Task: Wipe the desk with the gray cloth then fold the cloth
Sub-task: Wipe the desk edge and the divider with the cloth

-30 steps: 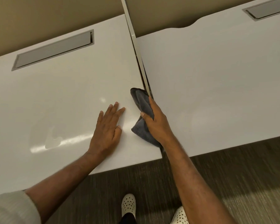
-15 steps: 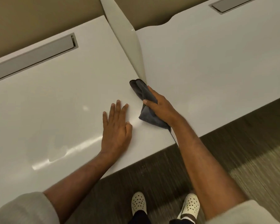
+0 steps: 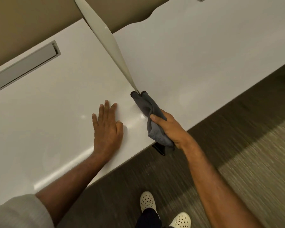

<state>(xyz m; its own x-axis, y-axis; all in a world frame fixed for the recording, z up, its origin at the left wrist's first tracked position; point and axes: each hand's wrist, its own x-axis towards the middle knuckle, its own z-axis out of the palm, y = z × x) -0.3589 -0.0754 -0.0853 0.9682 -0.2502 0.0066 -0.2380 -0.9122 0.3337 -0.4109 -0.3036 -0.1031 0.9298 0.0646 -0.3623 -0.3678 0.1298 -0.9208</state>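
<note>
My right hand [image 3: 170, 129] grips the bunched gray cloth [image 3: 148, 111] at the right front corner of the white desk [image 3: 56, 102]. The cloth's far end wraps around the near tip of the thin upright divider [image 3: 109, 40] that stands between this desk and the neighbouring one. The cloth's lower end hangs past the desk's front edge. My left hand [image 3: 107, 127] lies flat on the desk, palm down with fingers spread, a little left of the cloth and holding nothing.
A second white desk [image 3: 204, 55] adjoins on the right. A gray cable slot [image 3: 26, 65] is set into the back of the left desk. A tan wall runs behind. Below are carpeted floor and my white perforated shoes [image 3: 147, 201].
The view has shifted, so the divider shows more of its side. My right hand with the cloth has slid toward the desk's front edge along the divider. The left hand stays flat.
</note>
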